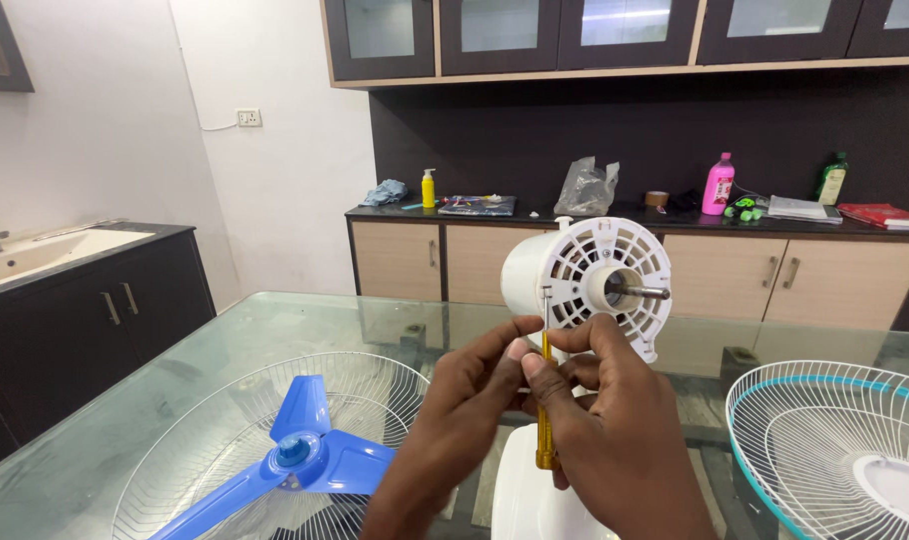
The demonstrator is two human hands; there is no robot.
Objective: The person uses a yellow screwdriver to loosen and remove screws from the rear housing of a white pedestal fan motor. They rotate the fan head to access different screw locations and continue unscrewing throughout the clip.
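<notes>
**Tech A:** Glass table point(175, 370) carries the whole job, in a kitchen-type room with dark cabinets. State hand positions.

**Tech B:** Both hands meet at centre. Left hand point(455, 400) and right hand point(615, 420) close their fingertips point(523, 358) together around a yellow-handled screwdriver point(546, 425). The fingers are pressed together, pinching the upper handle. The shaft runs straight up from the fingertips to the rim of the white fan motor housing point(587, 285).

**Tech A:** Location of the housing?

**Tech B:** Directly above and just behind the fingertips, on its white stand point(520, 495), which drops below the wrists. A bare metal spindle point(643, 292) projects from its centre, to the right of the fingertips.

**Tech A:** Appearance and handling?

**Tech B:** Round, white, moulded plastic, with a slotted grille face of ribs and vent openings. Judged stiff but thin: the ribs would likely crack under side load. The motor inside probably makes it top-heavy. Grip it by the solid drum behind the grille, not by the ribs or spindle. The screwdriver is light and slim, and its smooth handle could slip, so a fingertip pinch suits it.

**Tech A:** Surrounding parts?

**Tech B:** Left of the fingers, near: a blue three-blade impeller point(295, 460) lying in a white wire guard point(215, 420). Right of the fingers: a second wire guard with a teal rim point(775, 400). Beyond the fingers, far: a counter point(535, 215) with a pink bottle point(718, 185), a yellow bottle point(429, 188) and a clear bag point(587, 188). Far left: a sink point(35, 250).
</notes>
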